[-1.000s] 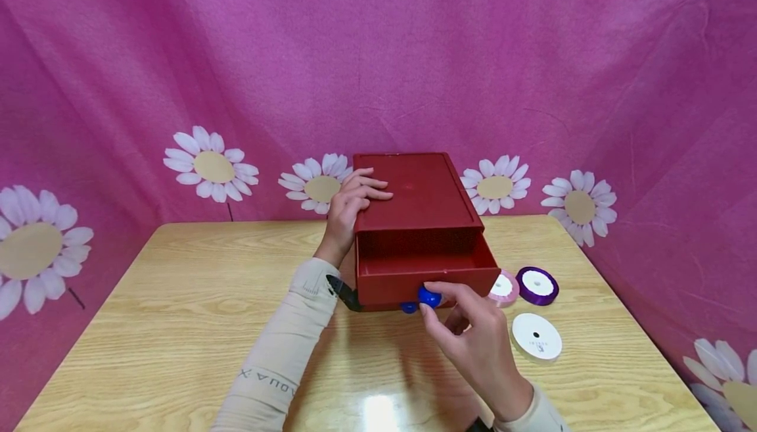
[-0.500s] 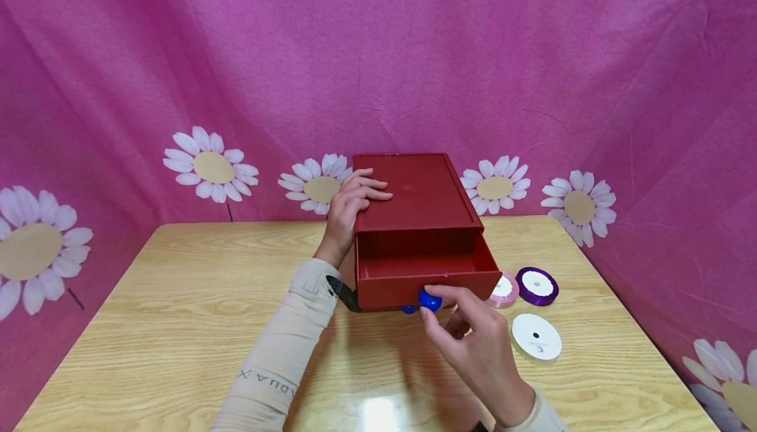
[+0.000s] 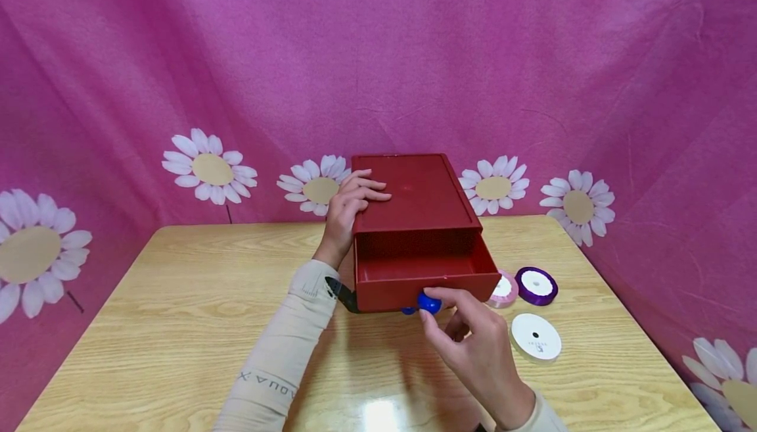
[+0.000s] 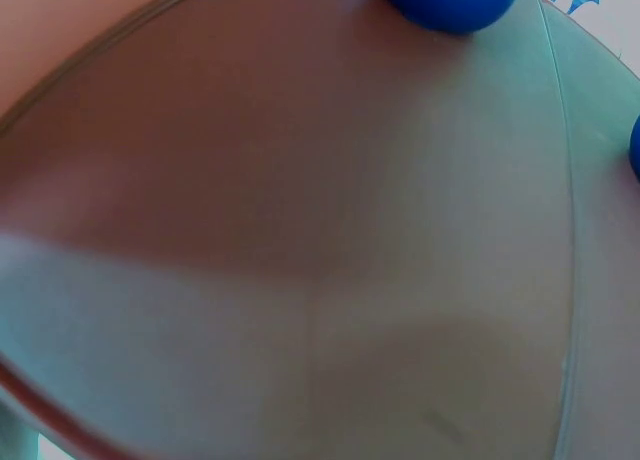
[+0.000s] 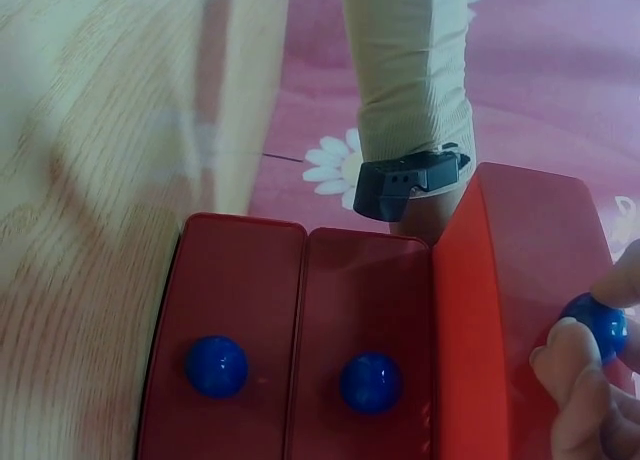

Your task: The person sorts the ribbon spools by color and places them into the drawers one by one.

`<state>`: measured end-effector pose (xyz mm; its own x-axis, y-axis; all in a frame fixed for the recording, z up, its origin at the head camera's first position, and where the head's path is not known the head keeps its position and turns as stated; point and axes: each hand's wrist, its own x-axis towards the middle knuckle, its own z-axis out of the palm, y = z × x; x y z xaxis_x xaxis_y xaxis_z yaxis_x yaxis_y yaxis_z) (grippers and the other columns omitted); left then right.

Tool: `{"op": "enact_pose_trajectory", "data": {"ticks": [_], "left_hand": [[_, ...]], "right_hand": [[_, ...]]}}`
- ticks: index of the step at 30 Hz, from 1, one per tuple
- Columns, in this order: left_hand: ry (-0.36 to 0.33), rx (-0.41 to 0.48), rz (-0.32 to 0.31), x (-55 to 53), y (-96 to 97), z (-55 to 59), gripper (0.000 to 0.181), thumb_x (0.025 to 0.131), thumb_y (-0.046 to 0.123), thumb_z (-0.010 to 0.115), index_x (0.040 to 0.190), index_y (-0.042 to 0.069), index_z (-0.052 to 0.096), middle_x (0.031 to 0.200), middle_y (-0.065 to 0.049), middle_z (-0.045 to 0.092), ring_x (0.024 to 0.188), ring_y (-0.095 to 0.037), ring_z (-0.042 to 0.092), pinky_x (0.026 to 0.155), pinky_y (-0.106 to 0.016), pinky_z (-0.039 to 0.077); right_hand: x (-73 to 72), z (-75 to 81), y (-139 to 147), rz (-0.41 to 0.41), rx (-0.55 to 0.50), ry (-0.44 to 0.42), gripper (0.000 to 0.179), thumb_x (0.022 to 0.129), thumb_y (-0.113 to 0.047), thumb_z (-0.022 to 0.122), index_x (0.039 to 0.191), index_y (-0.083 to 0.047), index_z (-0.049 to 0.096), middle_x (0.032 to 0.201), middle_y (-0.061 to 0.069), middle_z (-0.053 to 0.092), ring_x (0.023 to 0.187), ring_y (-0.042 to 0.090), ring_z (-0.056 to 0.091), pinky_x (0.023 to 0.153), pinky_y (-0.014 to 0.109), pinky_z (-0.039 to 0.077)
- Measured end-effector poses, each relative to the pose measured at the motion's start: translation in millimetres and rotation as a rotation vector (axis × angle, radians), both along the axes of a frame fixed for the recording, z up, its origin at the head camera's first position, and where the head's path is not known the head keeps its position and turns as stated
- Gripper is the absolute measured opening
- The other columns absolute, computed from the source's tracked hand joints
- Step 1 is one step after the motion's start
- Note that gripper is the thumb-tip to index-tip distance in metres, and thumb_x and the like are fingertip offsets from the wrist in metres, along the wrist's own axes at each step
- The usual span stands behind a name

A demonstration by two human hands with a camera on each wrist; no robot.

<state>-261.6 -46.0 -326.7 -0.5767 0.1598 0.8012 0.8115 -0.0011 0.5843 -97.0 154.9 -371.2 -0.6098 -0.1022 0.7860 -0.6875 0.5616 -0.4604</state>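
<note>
A red plastic drawer cabinet [image 3: 414, 189] stands on the table, its top drawer [image 3: 387, 295] pulled part way out; the visible inside holds nothing. My right hand [image 3: 481, 343] pinches that drawer's round blue knob [image 3: 428, 302] between thumb and fingertips. Over the cabinet's left top edge lies my left hand [image 3: 345, 215], fingers stretched across the top. In the right wrist view, two closed lower drawers show their own blue knobs [image 5: 370, 383]. Close up and hazy, the left wrist view has a blue knob [image 4: 452, 2] at its upper edge.
Right of the cabinet lie ribbon spools: a pink spool [image 3: 503, 289] partly hidden behind the drawer, a purple spool [image 3: 537, 285] and a white spool [image 3: 535, 337]. The wooden table [image 3: 225, 300] is backed by a magenta daisy-print cloth [image 3: 408, 57]. A black wrist device [image 3: 342, 294] sits beside the cabinet's left side.
The top drawer's front has come slightly outward and down with my right hand, covering more of the knob below it. My left hand stays in place on the cabinet.
</note>
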Motion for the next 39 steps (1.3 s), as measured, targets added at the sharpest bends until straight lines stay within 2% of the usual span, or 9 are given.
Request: {"op": "enact_pose_trajectory", "data": {"ticks": [9,18,26,32,39], "left_hand": [[0.037,0.015,-0.025,0.7,0.7,0.2,0.039,0.078,-0.012,0.033,0.092,-0.016,0.069,0.106,-0.036,0.061,0.123,-0.055,0.037,0.11,-0.058,0.018],[0.004,0.011,-0.004,1.4,1.0,1.6,0.038,0.079,-0.007,0.033,0.091,-0.017,0.068,0.106,-0.034,0.061,0.123,-0.051,0.04,0.111,-0.05,0.022],[0.037,0.023,-0.028,1.0,0.6,1.4,0.038,0.078,-0.013,0.033,0.091,-0.017,0.069,0.107,-0.036,0.061,0.123,-0.056,0.037,0.109,-0.06,0.019],[0.018,0.017,-0.01,1.0,0.7,1.0,0.039,0.079,-0.009,0.033,0.092,-0.015,0.07,0.107,-0.034,0.061,0.124,-0.052,0.038,0.112,-0.053,0.019],[0.012,0.014,-0.002,1.0,1.4,0.9,0.04,0.079,-0.008,0.033,0.092,-0.015,0.07,0.107,-0.034,0.061,0.124,-0.051,0.039,0.112,-0.053,0.019]], "right_hand": [[1.0,0.2,0.2,-0.009,0.007,0.008,0.038,0.071,-0.008,0.08,0.106,-0.017,0.07,0.074,-0.014,0.059,0.049,-0.005,0.045,0.045,0.012,0.042],[3.3,0.4,0.2,-0.015,0.008,0.01,0.038,0.071,-0.009,0.08,0.106,-0.018,0.07,0.067,-0.016,0.055,0.048,-0.006,0.044,0.045,0.012,0.04],[5.7,1.0,0.2,-0.012,0.011,-0.017,0.038,0.071,-0.008,0.08,0.107,-0.017,0.069,0.067,-0.015,0.055,0.049,-0.006,0.044,0.045,0.012,0.04],[7.9,1.3,0.1,-0.019,0.015,-0.051,0.038,0.072,-0.008,0.08,0.107,-0.018,0.069,0.066,-0.015,0.054,0.049,-0.005,0.044,0.045,0.012,0.04],[7.8,0.5,0.4,-0.005,0.009,0.002,0.039,0.071,-0.007,0.079,0.107,-0.017,0.069,0.068,-0.014,0.055,0.049,-0.006,0.045,0.045,0.012,0.041]]}}
